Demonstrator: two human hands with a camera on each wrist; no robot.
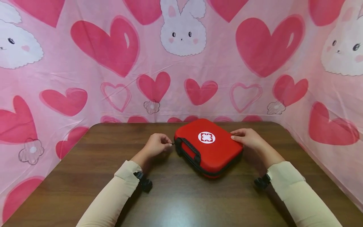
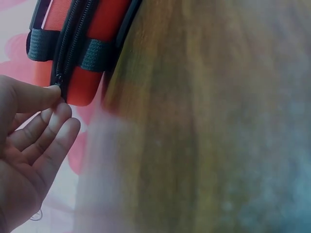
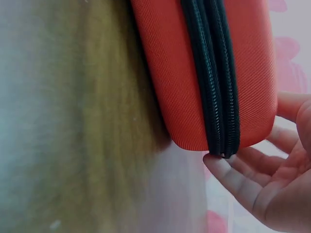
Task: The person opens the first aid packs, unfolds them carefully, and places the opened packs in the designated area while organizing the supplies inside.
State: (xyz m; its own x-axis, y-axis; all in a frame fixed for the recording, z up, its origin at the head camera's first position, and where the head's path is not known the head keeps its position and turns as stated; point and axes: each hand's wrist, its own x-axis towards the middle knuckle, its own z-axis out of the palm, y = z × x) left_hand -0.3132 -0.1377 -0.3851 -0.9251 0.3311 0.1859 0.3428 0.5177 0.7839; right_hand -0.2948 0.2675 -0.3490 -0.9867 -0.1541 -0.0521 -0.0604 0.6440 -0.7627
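Observation:
A red first-aid case [image 1: 219,154] with a white round emblem lies closed on the table, turned at an angle. Its black handle [image 1: 189,150] faces front left. At the case's left corner my left hand [image 1: 156,145] pinches the small black zipper pull [image 2: 59,86] between thumb and forefinger; the other fingers are loosely bent. A double black zipper [image 3: 214,82] runs along the side. My right hand [image 1: 249,139] holds the right corner, thumb on the lid's edge and fingers around the side; in the right wrist view one fingertip [image 3: 214,161] meets the zipper's end.
The brown wooden table [image 1: 181,201] reaches back to a pink cloth backdrop [image 1: 181,69] with hearts and rabbits. Black straps with small devices [image 1: 146,184] sit on both wrists, over the cuffs of light sleeves [image 1: 106,197].

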